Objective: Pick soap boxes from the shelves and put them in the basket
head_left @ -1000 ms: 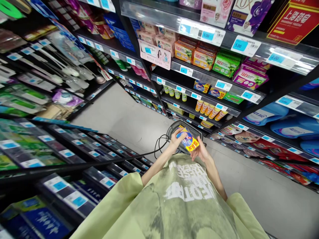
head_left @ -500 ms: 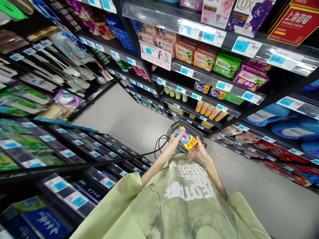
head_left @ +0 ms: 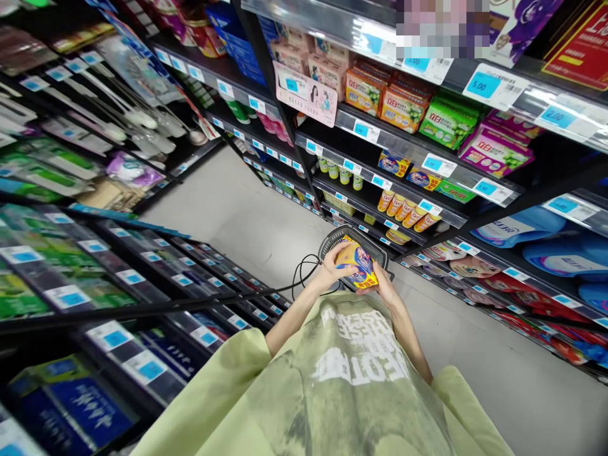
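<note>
A yellow-and-blue OMO soap pack (head_left: 361,261) is held in front of my chest, tilted so that its top and a side face show. My left hand (head_left: 332,267) grips its left end, fingers over the top edge and thumb along the near side. The right-hand end is grasped by my right hand (head_left: 381,282), partly hidden by the pack. Beneath and beyond them is a dark grey shopping basket (head_left: 327,239), mostly covered by the hands and pack; its contents cannot be seen.
To the right, shelves carry boxed soaps (head_left: 449,120), more OMO packs (head_left: 394,163), orange-and-white containers (head_left: 406,210) and blue bottles (head_left: 517,221). Racks of utensils (head_left: 137,120) and green packages (head_left: 28,285) line the left. A black cable (head_left: 266,291) runs left from near my hands. Grey floor (head_left: 237,190) lies between.
The pack has been turned in my hands, so another face now shows. My left fingers have shifted over its top, and my right hand has closed further around its end. The view has shifted slightly.
</note>
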Demonstrator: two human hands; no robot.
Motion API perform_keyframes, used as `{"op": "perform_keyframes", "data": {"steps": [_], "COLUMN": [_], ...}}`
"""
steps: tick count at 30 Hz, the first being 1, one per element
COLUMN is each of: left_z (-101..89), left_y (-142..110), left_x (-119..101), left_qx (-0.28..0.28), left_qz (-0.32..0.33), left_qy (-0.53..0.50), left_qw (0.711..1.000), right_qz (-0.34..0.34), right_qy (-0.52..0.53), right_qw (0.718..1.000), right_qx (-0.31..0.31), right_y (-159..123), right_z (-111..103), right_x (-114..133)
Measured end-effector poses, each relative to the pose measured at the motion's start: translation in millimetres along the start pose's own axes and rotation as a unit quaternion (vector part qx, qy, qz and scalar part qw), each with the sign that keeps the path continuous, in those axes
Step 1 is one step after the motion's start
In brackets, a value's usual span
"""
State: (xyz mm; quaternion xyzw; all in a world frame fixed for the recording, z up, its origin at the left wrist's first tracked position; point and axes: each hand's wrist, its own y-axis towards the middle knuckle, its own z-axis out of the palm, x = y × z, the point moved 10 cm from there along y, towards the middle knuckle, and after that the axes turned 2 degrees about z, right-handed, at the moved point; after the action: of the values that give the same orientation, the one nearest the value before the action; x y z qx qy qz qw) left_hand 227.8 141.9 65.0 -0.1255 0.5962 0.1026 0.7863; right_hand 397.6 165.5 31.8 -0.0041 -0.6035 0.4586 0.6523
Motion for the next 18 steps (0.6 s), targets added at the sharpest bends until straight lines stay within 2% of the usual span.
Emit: {"op": "perform_keyframes", "data": {"steps": [5, 8, 11, 14, 18], "left_z": [-16.0, -28.5, -34.7, -39.4, -45.2], "left_y": [-8, -19, -29, -35, -32], "left_x": [11, 18, 29, 47, 68], "left_qx": [-0.066, -0.116, -0.134, -0.148, -0.179], "left_qz": [0.003, 0.011, 0.016, 0.010, 0.005], "left_qy": [-0.012, -0.008, 0.010, 0.018, -0.017], "left_qw": [0.998, 0.993, 0.991, 0.989, 0.984], "right_qz": [0.002, -0.027, -0.050, -0.044, -0.057], "right_qy": [-0.004, -0.034, -0.076, -0.113, -0.107], "right_qw": [0.999, 0.996, 0.995, 0.993, 0.992], "right_qx": [0.054, 0.081, 0.038, -0.009, -0.037], "right_y": [-2, -2, 8, 25, 44], "right_z": [4, 10, 8, 6, 7], "right_x": [6, 15, 18, 13, 22]}}
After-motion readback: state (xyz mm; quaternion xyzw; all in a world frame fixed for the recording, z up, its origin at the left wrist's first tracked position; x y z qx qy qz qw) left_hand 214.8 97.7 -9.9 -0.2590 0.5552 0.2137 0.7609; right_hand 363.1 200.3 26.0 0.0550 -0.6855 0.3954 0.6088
